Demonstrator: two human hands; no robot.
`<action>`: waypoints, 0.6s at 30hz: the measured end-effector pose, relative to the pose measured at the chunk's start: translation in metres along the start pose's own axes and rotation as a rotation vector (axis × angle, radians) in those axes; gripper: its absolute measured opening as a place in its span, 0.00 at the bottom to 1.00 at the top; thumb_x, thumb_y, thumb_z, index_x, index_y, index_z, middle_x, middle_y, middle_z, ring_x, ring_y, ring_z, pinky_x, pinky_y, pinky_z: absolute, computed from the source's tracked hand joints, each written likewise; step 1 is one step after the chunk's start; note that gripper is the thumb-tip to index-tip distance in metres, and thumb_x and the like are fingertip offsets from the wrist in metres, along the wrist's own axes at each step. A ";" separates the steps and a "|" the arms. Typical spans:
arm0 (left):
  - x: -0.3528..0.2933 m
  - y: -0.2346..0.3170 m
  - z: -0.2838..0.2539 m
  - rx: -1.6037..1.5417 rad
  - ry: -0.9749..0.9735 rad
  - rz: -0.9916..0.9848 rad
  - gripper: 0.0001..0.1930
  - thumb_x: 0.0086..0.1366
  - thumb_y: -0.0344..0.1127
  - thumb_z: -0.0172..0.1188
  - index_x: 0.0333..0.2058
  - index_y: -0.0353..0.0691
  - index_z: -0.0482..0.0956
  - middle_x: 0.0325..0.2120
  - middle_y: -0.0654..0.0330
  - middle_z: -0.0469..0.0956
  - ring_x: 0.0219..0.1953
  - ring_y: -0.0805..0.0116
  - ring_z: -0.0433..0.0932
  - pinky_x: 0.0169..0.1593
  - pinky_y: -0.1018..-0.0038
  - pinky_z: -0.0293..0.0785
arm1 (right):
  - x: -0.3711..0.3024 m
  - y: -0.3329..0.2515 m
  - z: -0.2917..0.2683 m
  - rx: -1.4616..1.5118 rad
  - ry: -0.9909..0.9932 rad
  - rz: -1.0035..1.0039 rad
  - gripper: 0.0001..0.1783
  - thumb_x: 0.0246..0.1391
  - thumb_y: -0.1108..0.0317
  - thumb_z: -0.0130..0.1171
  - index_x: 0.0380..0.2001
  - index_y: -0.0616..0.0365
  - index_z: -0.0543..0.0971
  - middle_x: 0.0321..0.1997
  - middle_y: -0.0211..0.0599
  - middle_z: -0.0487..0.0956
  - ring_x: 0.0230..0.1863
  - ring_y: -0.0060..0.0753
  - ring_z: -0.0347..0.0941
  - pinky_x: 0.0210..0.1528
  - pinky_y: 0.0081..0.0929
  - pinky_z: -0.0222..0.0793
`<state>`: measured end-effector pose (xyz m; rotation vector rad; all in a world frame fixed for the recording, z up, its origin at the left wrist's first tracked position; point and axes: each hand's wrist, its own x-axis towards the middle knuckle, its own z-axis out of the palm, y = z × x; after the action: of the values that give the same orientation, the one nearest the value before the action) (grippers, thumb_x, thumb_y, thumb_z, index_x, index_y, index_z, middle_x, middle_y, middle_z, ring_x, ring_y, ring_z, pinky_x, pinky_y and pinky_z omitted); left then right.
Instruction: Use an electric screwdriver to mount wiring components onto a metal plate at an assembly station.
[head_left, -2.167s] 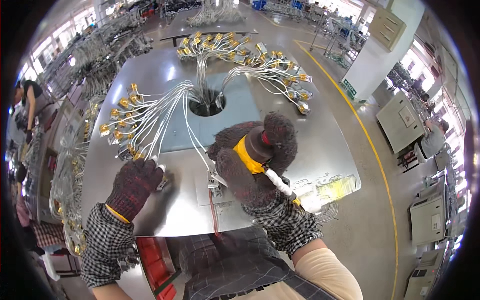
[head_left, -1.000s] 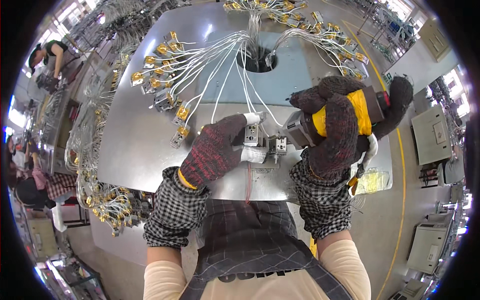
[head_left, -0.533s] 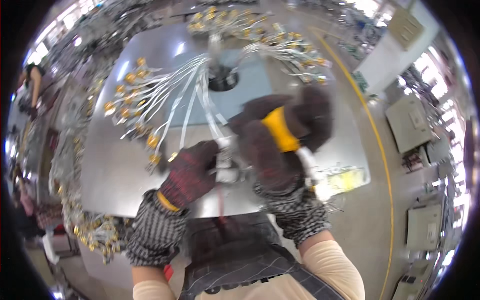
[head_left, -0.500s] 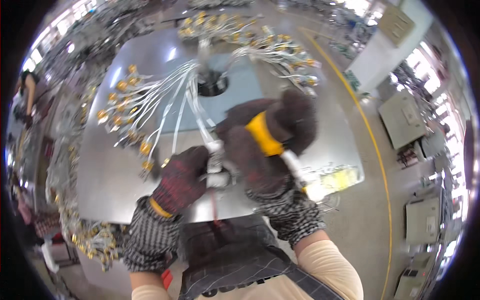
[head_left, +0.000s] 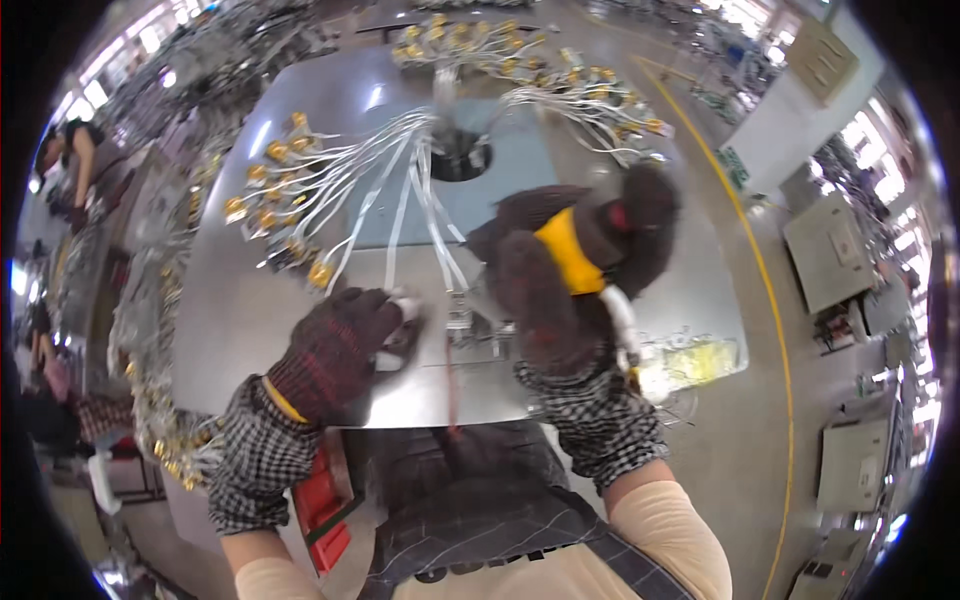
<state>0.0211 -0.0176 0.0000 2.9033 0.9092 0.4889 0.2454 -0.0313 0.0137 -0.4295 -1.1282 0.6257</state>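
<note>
My left hand [head_left: 340, 350], in a dark red-flecked knit glove, is closed around a small white object [head_left: 405, 308], too blurred to name, over the near part of the metal tabletop. To its right, my right hand [head_left: 550, 300], in a dark glove, is curled around a yellow-and-white object [head_left: 572, 252]; its kind is unclear and the fingers hide part of it. Between the hands, white cables [head_left: 440, 240] run down to a small metal fixture [head_left: 460, 318] near the table's front edge. Their other ends fan out leftward to yellow-brown connectors [head_left: 265, 180].
The metal table [head_left: 240, 340] has a dark round hole [head_left: 462, 160] in a blue-grey area. More cables [head_left: 580, 110] spread at the far right. A yellow-lit patch [head_left: 690, 365] lies at the right corner. A red bin [head_left: 325, 510] stands below left. Another person [head_left: 85, 165] works far left.
My left hand has moved left, away from the cable ends and the fixture, with the white object in it. My right hand keeps its hold. The whole view has shifted slightly.
</note>
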 end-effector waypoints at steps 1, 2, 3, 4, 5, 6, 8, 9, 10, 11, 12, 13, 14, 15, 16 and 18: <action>0.000 0.001 0.001 -0.127 0.056 -0.010 0.27 0.45 0.41 0.73 0.46 0.43 0.78 0.39 0.57 0.77 0.37 0.55 0.78 0.37 0.65 0.76 | 0.003 -0.005 0.001 -0.013 0.024 -0.010 0.37 0.57 0.75 0.58 0.67 0.54 0.55 0.42 0.43 0.77 0.36 0.33 0.78 0.37 0.32 0.78; 0.000 0.005 0.003 -0.257 0.090 -0.056 0.28 0.46 0.38 0.72 0.48 0.42 0.77 0.39 0.55 0.77 0.38 0.54 0.78 0.37 0.63 0.76 | 0.007 -0.014 0.002 -0.020 0.035 -0.034 0.37 0.58 0.74 0.58 0.67 0.54 0.54 0.41 0.44 0.78 0.35 0.34 0.78 0.36 0.32 0.78; 0.002 0.012 0.007 -0.395 0.124 -0.098 0.30 0.46 0.35 0.72 0.50 0.42 0.76 0.38 0.53 0.77 0.39 0.53 0.78 0.38 0.62 0.76 | 0.012 -0.019 0.003 -0.021 0.046 -0.075 0.37 0.58 0.73 0.57 0.67 0.53 0.53 0.40 0.44 0.78 0.33 0.35 0.78 0.35 0.32 0.79; 0.011 0.021 0.012 -0.525 0.177 -0.130 0.30 0.47 0.37 0.73 0.51 0.41 0.75 0.38 0.53 0.77 0.38 0.52 0.79 0.38 0.63 0.77 | 0.018 -0.024 0.001 -0.018 0.054 -0.133 0.38 0.59 0.73 0.57 0.68 0.53 0.51 0.39 0.45 0.78 0.32 0.36 0.79 0.34 0.32 0.79; 0.025 0.032 0.018 -0.664 0.228 -0.150 0.31 0.48 0.38 0.74 0.52 0.39 0.74 0.38 0.52 0.77 0.37 0.51 0.80 0.39 0.65 0.77 | 0.025 -0.031 -0.007 -0.042 0.070 -0.195 0.38 0.60 0.72 0.56 0.68 0.52 0.50 0.38 0.46 0.79 0.31 0.37 0.79 0.33 0.32 0.79; 0.032 0.028 0.027 -0.517 0.416 -0.003 0.31 0.51 0.41 0.74 0.53 0.38 0.73 0.37 0.52 0.76 0.37 0.53 0.81 0.39 0.67 0.78 | 0.029 -0.031 -0.009 -0.058 0.086 -0.239 0.38 0.60 0.71 0.56 0.69 0.52 0.49 0.37 0.47 0.79 0.29 0.37 0.79 0.32 0.32 0.80; 0.029 0.025 0.039 -0.845 0.260 -0.280 0.32 0.51 0.44 0.74 0.54 0.39 0.73 0.40 0.52 0.77 0.38 0.59 0.81 0.41 0.67 0.77 | 0.028 -0.029 0.000 -0.202 0.194 -0.306 0.40 0.58 0.66 0.55 0.67 0.54 0.46 0.29 0.48 0.78 0.23 0.37 0.78 0.28 0.37 0.80; 0.028 0.021 0.045 -0.999 0.282 -0.297 0.33 0.52 0.45 0.73 0.54 0.40 0.73 0.40 0.52 0.77 0.38 0.61 0.81 0.43 0.67 0.77 | 0.028 -0.029 0.004 -0.202 0.196 -0.303 0.40 0.58 0.66 0.55 0.67 0.54 0.46 0.29 0.48 0.78 0.23 0.37 0.78 0.28 0.37 0.80; 0.025 0.017 0.048 -0.999 0.279 -0.299 0.33 0.52 0.45 0.73 0.54 0.40 0.73 0.40 0.52 0.77 0.38 0.61 0.81 0.43 0.67 0.77 | 0.026 -0.029 0.006 -0.208 0.176 -0.266 0.40 0.58 0.67 0.56 0.67 0.52 0.46 0.30 0.47 0.78 0.24 0.37 0.78 0.28 0.37 0.80; 0.021 0.014 0.046 -1.011 0.195 -0.349 0.33 0.52 0.46 0.73 0.54 0.39 0.73 0.39 0.52 0.78 0.38 0.62 0.80 0.43 0.68 0.76 | 0.023 -0.029 0.008 -0.213 0.157 -0.225 0.41 0.57 0.69 0.57 0.67 0.51 0.47 0.31 0.47 0.78 0.24 0.37 0.78 0.28 0.38 0.80; 0.020 0.012 0.044 -1.021 0.109 -0.398 0.33 0.52 0.46 0.73 0.54 0.39 0.73 0.38 0.52 0.78 0.38 0.63 0.79 0.44 0.68 0.76 | 0.013 -0.033 0.006 0.067 0.222 0.047 0.42 0.55 0.73 0.60 0.68 0.46 0.49 0.34 0.46 0.79 0.27 0.37 0.79 0.30 0.39 0.81; 0.019 0.009 0.046 -1.021 0.104 -0.402 0.33 0.52 0.46 0.73 0.54 0.39 0.73 0.38 0.52 0.78 0.38 0.63 0.79 0.44 0.68 0.76 | 0.011 -0.035 0.009 0.161 0.240 0.081 0.42 0.55 0.73 0.60 0.67 0.46 0.50 0.34 0.46 0.79 0.27 0.37 0.79 0.30 0.40 0.81; 0.022 0.008 0.047 -0.995 0.107 -0.374 0.32 0.53 0.46 0.73 0.54 0.38 0.73 0.37 0.52 0.78 0.38 0.63 0.79 0.44 0.69 0.76 | 0.011 -0.035 0.014 0.186 0.235 0.068 0.42 0.55 0.73 0.60 0.67 0.47 0.50 0.35 0.46 0.79 0.28 0.38 0.79 0.31 0.40 0.81; 0.024 0.008 0.046 -0.969 0.109 -0.345 0.32 0.53 0.46 0.73 0.53 0.38 0.73 0.35 0.53 0.78 0.38 0.64 0.78 0.44 0.70 0.75 | 0.011 -0.037 0.019 0.181 0.224 0.033 0.42 0.55 0.73 0.60 0.67 0.47 0.50 0.35 0.46 0.79 0.28 0.38 0.79 0.31 0.40 0.81; 0.023 0.014 0.044 -0.866 0.160 -0.293 0.32 0.54 0.46 0.73 0.53 0.37 0.73 0.35 0.51 0.78 0.37 0.63 0.80 0.43 0.69 0.76 | 0.011 -0.038 0.021 0.166 0.214 0.011 0.41 0.55 0.72 0.61 0.67 0.48 0.51 0.36 0.46 0.79 0.29 0.38 0.79 0.32 0.41 0.81; 0.029 0.026 0.023 -0.742 0.071 -0.383 0.32 0.54 0.47 0.72 0.53 0.36 0.72 0.36 0.51 0.79 0.37 0.62 0.81 0.43 0.68 0.77 | 0.009 -0.037 0.023 0.143 0.204 -0.011 0.41 0.55 0.72 0.61 0.67 0.49 0.52 0.36 0.46 0.79 0.30 0.39 0.80 0.33 0.41 0.82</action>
<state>0.0650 -0.0216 -0.0098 2.0096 0.9889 0.7073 0.2360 -0.0527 0.0514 -0.3552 -0.8854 0.6343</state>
